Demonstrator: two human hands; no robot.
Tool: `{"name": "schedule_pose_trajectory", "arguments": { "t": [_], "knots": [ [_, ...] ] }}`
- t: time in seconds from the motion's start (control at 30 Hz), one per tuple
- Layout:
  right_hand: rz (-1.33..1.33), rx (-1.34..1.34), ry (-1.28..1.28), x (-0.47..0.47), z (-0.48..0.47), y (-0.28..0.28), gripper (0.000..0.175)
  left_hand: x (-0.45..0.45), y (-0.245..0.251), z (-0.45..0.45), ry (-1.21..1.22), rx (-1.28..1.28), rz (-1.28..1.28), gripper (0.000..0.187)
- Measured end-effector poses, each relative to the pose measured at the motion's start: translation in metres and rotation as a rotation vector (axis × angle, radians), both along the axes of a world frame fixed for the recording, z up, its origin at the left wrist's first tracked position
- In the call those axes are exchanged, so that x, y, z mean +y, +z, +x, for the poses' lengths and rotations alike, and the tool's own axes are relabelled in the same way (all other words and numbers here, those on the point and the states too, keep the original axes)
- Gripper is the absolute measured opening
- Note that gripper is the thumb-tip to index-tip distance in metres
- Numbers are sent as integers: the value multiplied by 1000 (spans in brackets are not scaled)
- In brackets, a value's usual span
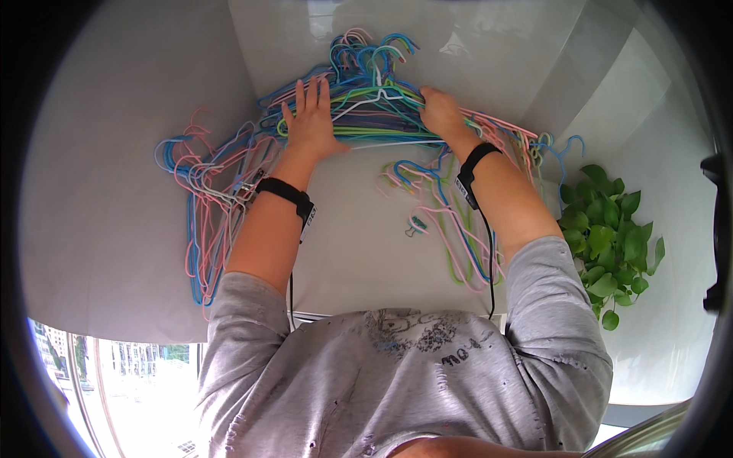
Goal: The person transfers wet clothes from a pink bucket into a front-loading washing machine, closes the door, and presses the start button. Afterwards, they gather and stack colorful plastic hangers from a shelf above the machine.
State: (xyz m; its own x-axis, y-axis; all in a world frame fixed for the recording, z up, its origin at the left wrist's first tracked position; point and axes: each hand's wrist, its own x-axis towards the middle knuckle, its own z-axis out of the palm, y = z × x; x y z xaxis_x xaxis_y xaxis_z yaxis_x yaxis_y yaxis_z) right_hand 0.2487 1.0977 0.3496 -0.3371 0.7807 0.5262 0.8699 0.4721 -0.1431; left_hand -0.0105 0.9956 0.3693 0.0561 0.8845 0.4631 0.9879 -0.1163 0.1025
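Note:
A thick stack of clothes hangers in blue, green, teal, purple and white lies at the far side of the table, hooks pointing away from me. On top is a white hanger. My left hand rests on the stack's left part, fingers spread, thumb out. Over the right shoulder of the stack, the fingers of my right hand curl around the hanger edges; the fingertips are partly hidden. Pink hangers extend out past my right wrist.
A loose heap of pink, blue and white hangers lies at left. Several hangers are beside my right forearm, near a green binder clip. A leafy potted plant stands at right. Walls rise behind the table.

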Motion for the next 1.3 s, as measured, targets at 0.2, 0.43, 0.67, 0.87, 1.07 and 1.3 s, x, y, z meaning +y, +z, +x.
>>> {"name": "schedule_pose_trajectory", "arguments": {
  "t": [0.2,0.43,0.67,0.87,1.07,1.3],
  "knots": [
    [-115,28,169,-10,9,3,59,38,-39,-17,40,27,-170,117],
    [-77,-358,-82,-26,-5,6,103,54,-44,-32,220,5,-313,101],
    [-656,-253,-92,-107,30,65,72,36,-39,-9,60,85,-135,109],
    [-808,-513,-106,-220,31,6,68,46,-35,-4,77,155,-196,109],
    [-812,-203,-406,-221,22,-19,83,50,-35,-9,95,120,-221,105],
    [-876,-202,-526,-217,10,-12,79,53,-34,-9,92,96,-203,100]
  ]
}}
